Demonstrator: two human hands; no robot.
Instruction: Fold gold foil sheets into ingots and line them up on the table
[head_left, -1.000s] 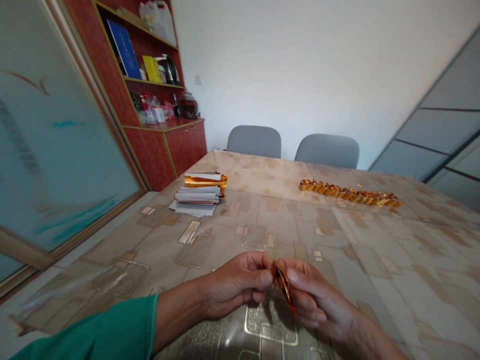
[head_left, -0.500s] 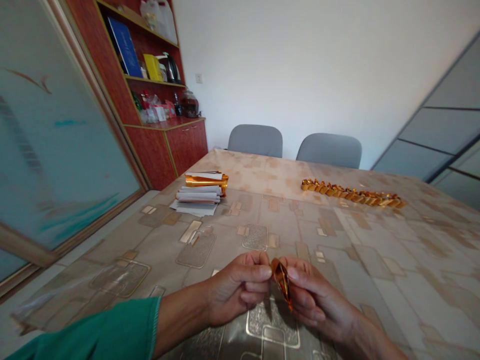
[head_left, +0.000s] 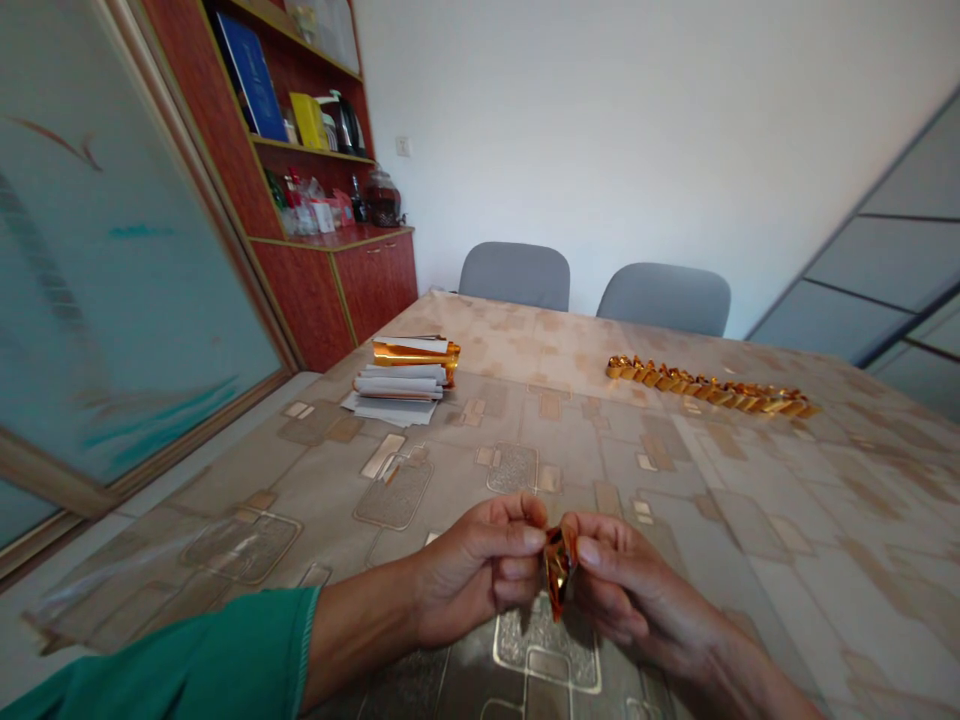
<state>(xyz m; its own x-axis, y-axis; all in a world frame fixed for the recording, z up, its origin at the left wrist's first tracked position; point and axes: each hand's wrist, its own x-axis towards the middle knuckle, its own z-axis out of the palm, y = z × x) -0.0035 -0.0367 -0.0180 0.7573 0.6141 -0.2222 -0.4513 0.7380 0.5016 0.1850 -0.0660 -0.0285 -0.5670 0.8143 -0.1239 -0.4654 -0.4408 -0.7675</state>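
Between my hands is a small piece of folded gold foil paper (head_left: pixel 557 575), shiny and creased, held above the near part of the table. My left hand (head_left: pixel 491 560) pinches its left edge between thumb and fingers. From the other side, my right hand (head_left: pixel 619 575) grips its right edge, fingers curled behind it. A row of folded gold paper pieces (head_left: pixel 705 388) lies at the far right of the table. Farther left rests a stack of gold and white paper sheets (head_left: pixel 405 385).
A patterned cloth covers the table (head_left: pixel 465 510). Two grey chairs (head_left: pixel 514 275) stand at its far side against the white wall. To the left are a red-brown cabinet (head_left: pixel 375 280) with shelved items and a frosted glass door (head_left: pixel 127 270).
The folded foil paper has turned and its opening looks narrower, with more of its creased face showing. Both hands keep their pinch on it. My view has shifted slightly.
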